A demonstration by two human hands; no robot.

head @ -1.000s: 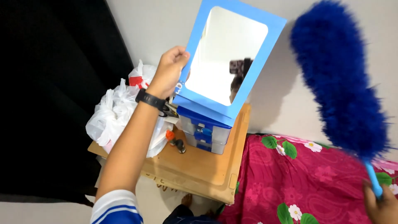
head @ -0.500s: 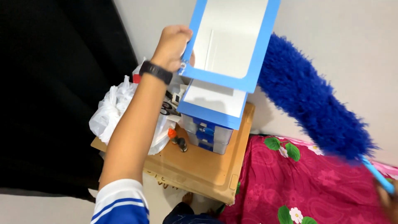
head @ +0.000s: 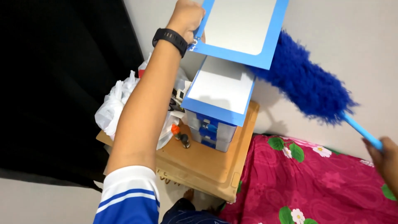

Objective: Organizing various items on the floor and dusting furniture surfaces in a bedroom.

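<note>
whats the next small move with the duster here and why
Probably sweep the blue duster leftward across the drawer box top. The left hand holds the blue-framed mirror lifted clear of it, and the right hand has the duster head right beside that bared top.

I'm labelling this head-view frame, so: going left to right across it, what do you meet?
Black curtain → white plastic bags → left hand → blue-framed mirror → blue feather duster → right hand.
</note>
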